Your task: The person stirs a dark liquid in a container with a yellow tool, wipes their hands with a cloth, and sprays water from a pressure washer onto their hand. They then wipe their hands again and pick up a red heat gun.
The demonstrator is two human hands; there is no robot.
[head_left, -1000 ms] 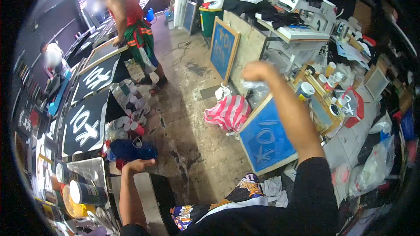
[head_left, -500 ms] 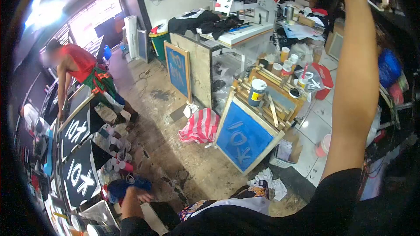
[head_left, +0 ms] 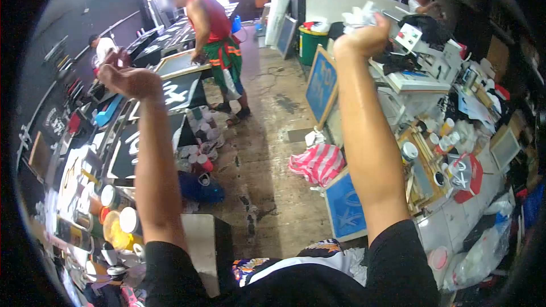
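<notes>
My right hand [head_left: 367, 40] is raised at the upper middle, its fingers closed around a crumpled white wad [head_left: 358, 17] that looks like a rag or tissue. On the left, my left hand [head_left: 128, 79] is lifted with bent fingers apart and nothing visible in it. Behind that forearm lie black printed sheets with white lettering [head_left: 181, 92] on the long table. Beyond them, a person in a red top [head_left: 211, 20] bends over a framed screen [head_left: 181, 63].
Paint tubs [head_left: 116, 227] crowd the lower left. Blue screens in wooden frames [head_left: 346, 207] lean at right of the walkway, by a red-striped bag [head_left: 318, 164]. A green bin [head_left: 311, 46] stands farther back. Two other people [head_left: 105, 45] are in the background.
My view has swung left. My left hand has risen from low beside the table to upper left. My right hand has come down into fuller view with the white wad.
</notes>
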